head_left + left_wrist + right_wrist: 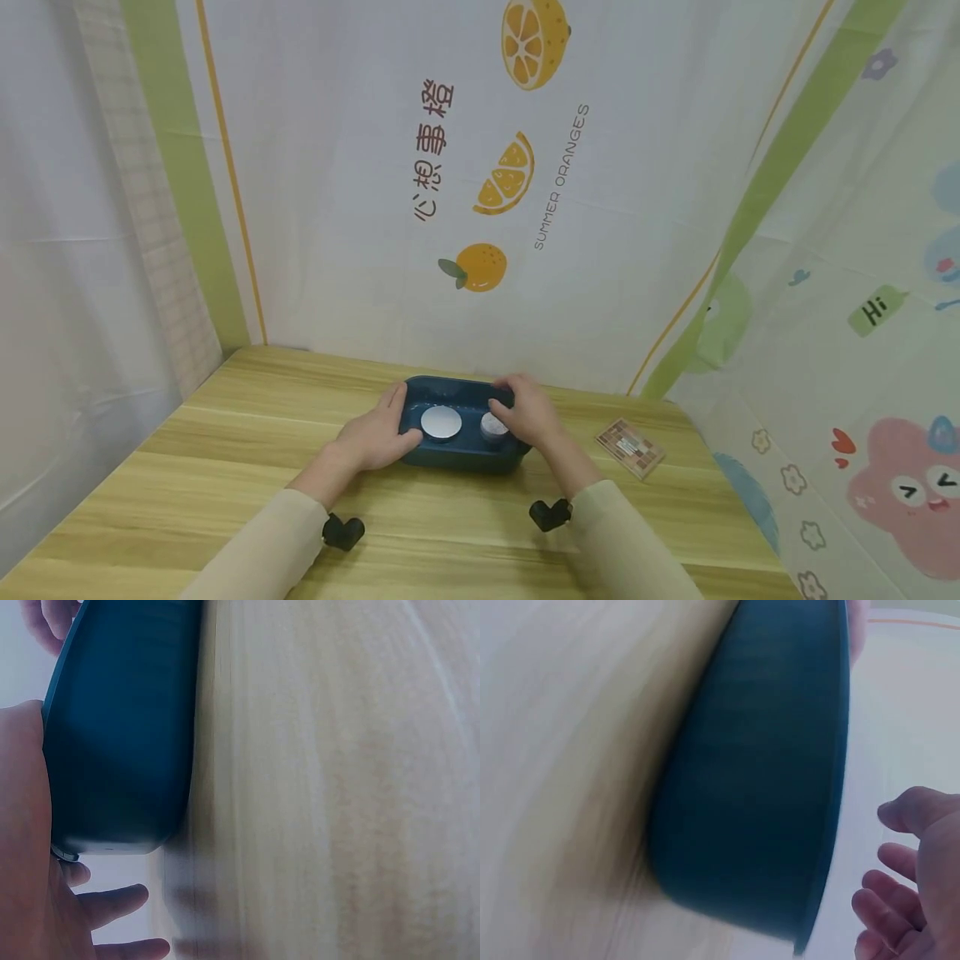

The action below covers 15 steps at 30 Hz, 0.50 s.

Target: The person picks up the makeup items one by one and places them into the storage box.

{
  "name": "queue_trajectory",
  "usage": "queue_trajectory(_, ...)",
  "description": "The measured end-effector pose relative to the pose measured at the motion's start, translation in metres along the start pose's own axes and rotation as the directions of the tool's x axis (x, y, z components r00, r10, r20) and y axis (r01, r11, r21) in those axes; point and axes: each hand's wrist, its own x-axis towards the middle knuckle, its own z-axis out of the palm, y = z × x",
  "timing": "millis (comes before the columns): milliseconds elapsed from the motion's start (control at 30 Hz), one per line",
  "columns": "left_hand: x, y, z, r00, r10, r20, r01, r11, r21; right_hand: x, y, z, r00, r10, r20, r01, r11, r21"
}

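A dark blue rectangular tub [465, 460] stands on the table with two round, white-topped things inside. The larger white disc [441, 422] lies left of the middle. On the right, a smaller round piece [492, 427] with a greyish side is partly covered by my right hand [531, 410]. That hand hovers over the tub's right end, its fingers loosely bent and apart from the rim in the right wrist view. My left hand [378, 435] rests against the left end, thumb at the near rim. Its other fingers [112, 904] stretch past the tub, spread apart.
A flat palette with brown and pink squares [630, 447] lies to the right on the wood-grain table [247, 467]. A white curtain printed with oranges [337, 208] hangs behind the table's back edge. Another patterned cloth [840, 375] borders the right side.
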Motion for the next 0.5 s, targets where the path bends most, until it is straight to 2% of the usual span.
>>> queue_trajectory(267,0.0,0.0,0.0,1.0,0.001,0.003,-0.001,1.0,0.005,-0.003,0.021,-0.021,0.997,0.014,-0.077,-0.009,0.998,0.061)
queue_trajectory(500,0.001,0.0,0.001,1.0,0.0,0.0,0.0,1.0,0.003,-0.009,0.047,-0.041,0.991,0.086,-0.101,-0.081,0.996,0.048)
